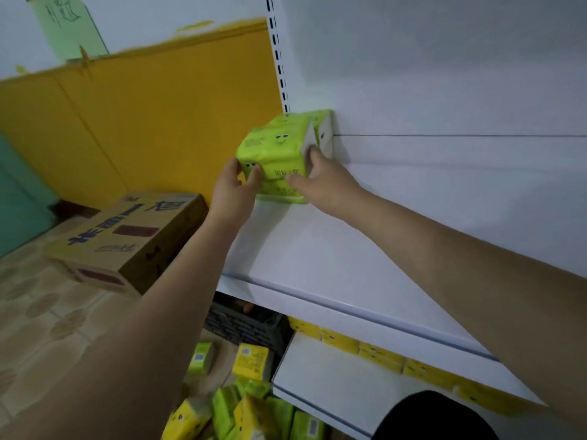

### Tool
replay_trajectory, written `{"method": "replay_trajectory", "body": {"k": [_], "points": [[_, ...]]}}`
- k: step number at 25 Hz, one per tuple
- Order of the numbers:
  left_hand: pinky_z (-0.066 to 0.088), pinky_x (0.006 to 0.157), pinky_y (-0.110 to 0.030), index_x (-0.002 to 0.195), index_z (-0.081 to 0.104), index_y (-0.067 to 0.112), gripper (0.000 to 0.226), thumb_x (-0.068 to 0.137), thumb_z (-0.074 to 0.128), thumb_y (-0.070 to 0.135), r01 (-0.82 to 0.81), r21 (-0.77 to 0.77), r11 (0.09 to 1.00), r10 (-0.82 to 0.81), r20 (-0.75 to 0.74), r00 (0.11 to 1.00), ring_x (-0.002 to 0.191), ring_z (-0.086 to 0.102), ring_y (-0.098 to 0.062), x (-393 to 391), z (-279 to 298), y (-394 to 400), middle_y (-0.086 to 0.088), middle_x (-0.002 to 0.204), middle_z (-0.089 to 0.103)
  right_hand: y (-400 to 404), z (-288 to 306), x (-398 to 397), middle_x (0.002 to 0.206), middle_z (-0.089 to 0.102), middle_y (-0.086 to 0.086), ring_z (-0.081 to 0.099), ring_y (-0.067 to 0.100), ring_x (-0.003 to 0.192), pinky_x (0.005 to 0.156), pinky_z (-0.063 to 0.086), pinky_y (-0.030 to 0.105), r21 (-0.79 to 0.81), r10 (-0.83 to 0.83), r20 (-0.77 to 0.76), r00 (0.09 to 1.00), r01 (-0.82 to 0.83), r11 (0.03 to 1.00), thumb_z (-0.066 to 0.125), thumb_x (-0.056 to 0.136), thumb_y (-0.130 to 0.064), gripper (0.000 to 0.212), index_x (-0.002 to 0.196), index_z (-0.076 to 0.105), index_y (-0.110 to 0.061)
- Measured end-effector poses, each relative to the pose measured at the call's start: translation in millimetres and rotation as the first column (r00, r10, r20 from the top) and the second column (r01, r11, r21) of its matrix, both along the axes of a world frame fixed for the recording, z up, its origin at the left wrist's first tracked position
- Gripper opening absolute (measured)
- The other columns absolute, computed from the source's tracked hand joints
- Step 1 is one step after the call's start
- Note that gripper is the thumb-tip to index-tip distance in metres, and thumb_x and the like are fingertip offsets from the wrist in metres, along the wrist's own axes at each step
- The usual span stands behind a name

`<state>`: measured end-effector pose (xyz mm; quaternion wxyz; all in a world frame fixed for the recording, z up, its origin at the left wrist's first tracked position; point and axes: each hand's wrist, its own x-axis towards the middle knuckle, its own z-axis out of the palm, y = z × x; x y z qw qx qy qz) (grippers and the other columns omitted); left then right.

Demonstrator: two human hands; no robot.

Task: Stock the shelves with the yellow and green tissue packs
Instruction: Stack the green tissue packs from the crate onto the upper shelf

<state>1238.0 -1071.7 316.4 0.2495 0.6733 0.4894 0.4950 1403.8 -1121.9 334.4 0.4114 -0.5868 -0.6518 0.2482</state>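
A stack of green tissue packs (276,154) stands at the back left corner of the white upper shelf (333,265), with more green packs (320,122) behind it against the back panel. My left hand (233,188) grips the stack's left front corner. My right hand (324,182) holds its right side, thumb across the front face. A row of yellow tissue packs (381,354) lines the back of the lower shelf (333,376). Loose yellow and green packs (241,408) lie in a heap on the floor below.
A brown cardboard box (127,239) sits on the tiled floor at left, in front of a yellow wall panel (143,122). A dark plastic crate (247,322) stands under the upper shelf. A slotted upright (278,58) borders the shelf's left side.
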Motion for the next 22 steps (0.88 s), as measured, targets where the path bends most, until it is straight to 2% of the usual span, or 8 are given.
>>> {"method": "replay_trajectory", "body": {"k": [2,5,7,9,11,15,18,22], "points": [[0.048,0.078,-0.027,0.116,0.059,0.009,0.024,0.099,0.051,0.024,-0.014,-0.052,0.999,0.015,0.004,1.0,0.09,0.059,-0.011,0.0,-7.8,13.1,-0.004,0.105,0.066,11.7,-13.6,-1.7,0.123,0.056,0.01,0.056,0.03,0.111,0.075,0.037,0.027,-0.038,0.006,0.08,0.997,-0.003,0.999,0.06,0.091,-0.032,0.06,0.139,0.03,-0.011],[0.047,0.073,-0.025,0.12,0.057,0.009,0.029,0.1,0.049,0.027,-0.05,-0.067,0.997,0.047,-0.044,0.998,0.089,0.058,-0.013,0.9,-5.2,13.1,-0.002,0.103,0.064,16.0,-17.8,0.5,0.143,0.043,0.013,0.051,0.031,0.12,0.078,0.034,0.024,-0.052,0.023,0.154,0.988,-0.015,0.999,0.057,0.092,-0.032,0.073,0.149,0.016,-0.008],[0.048,0.09,-0.034,0.131,0.051,0.011,0.038,0.098,0.052,0.031,-0.085,-0.083,0.993,0.076,-0.1,0.992,0.105,0.056,-0.015,1.1,-2.1,4.3,0.0,0.117,0.06,6.9,-14.1,4.2,0.155,0.028,0.013,0.042,0.03,0.132,0.088,0.035,0.025,-0.068,0.026,0.201,0.979,-0.012,0.998,0.055,0.095,-0.036,0.076,0.151,0.013,-0.006],[0.04,0.108,-0.039,0.144,0.038,0.011,0.06,0.094,0.054,0.038,-0.174,0.001,0.985,0.173,-0.138,0.975,0.129,0.045,-0.015,7.8,5.4,-14.7,-0.001,0.14,0.049,-10.9,-8.2,14.4,0.162,0.011,0.012,0.026,0.027,0.144,0.108,0.027,0.026,-0.067,0.008,0.225,0.974,0.007,0.998,0.051,0.097,-0.041,0.079,0.154,0.008,-0.007],[0.037,0.111,-0.04,0.147,0.033,0.011,0.065,0.091,0.054,0.037,-0.179,0.107,0.978,0.191,-0.119,0.974,0.137,0.039,-0.017,35.2,17.1,-44.0,-0.004,0.148,0.042,-38.7,1.1,36.9,0.162,0.008,0.01,0.017,0.023,0.148,0.114,0.017,0.025,-0.013,-0.067,0.191,0.979,0.07,0.997,0.048,0.098,-0.041,0.076,0.155,0.01,-0.01],[0.038,0.109,-0.038,0.147,0.035,0.013,0.061,0.092,0.056,0.027,0.005,0.193,0.981,0.018,-0.118,0.993,0.135,0.041,-0.016,117.3,33.1,-123.8,-0.003,0.147,0.041,-116.3,23.9,112.1,0.159,0.025,-0.006,0.022,0.01,0.146,0.118,0.019,0.027,0.089,-0.29,-0.009,0.957,0.29,0.953,0.044,0.099,-0.041,0.06,0.153,0.025,-0.021],[0.042,0.102,-0.028,0.142,0.042,0.018,0.053,0.091,0.057,0.024,0.224,0.219,0.95,-0.197,-0.138,0.971,0.126,0.047,-0.011,184.3,26.4,-197.0,0.002,0.14,0.045,-204.2,30.5,173.9,0.154,0.033,-0.014,0.029,0.005,0.141,0.116,0.025,0.027,0.147,-0.441,-0.094,0.892,0.451,0.88,0.044,0.099,-0.042,0.053,0.149,0.033,-0.028],[0.043,0.1,-0.021,0.133,0.05,0.023,0.042,0.092,0.056,0.021,0.589,0.177,0.788,-0.569,-0.155,0.808,0.12,0.048,0.0,278.5,0.3,-326.9,0.01,0.13,0.048,-346.3,14.3,242.5,0.15,0.038,-0.014,0.035,0.002,0.137,0.114,0.031,0.029,0.195,-0.627,-0.06,0.777,0.625,0.756,0.044,0.099,-0.042,0.05,0.147,0.037,-0.028]]}}
